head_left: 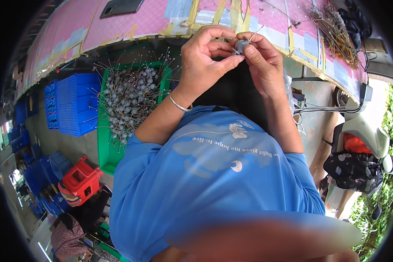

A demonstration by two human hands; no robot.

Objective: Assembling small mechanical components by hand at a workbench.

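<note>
Above the edge of the pink-covered table, a small round grey ball [241,45] on a thin pale stem is held between both my hands. My left hand [208,54], with a silver bangle at the wrist, pinches it from the left, thumb and fingertips meeting at its lower side. From the right, my right hand [265,63] grips it between thumb and bent index finger; the stem sticks out up and right past these fingers. Part of the ball is covered by the fingertips. To my left, a green crate [104,150] holds many similar grey balls on thin stems.
The pink table [155,15], patched with tape, carries a dark phone [121,8] at the left and a bundle of thin brown stems [336,32] at the right. Blue crates [77,105] and a red plastic stool [80,181] stand left. A scooter [362,135] is at the right.
</note>
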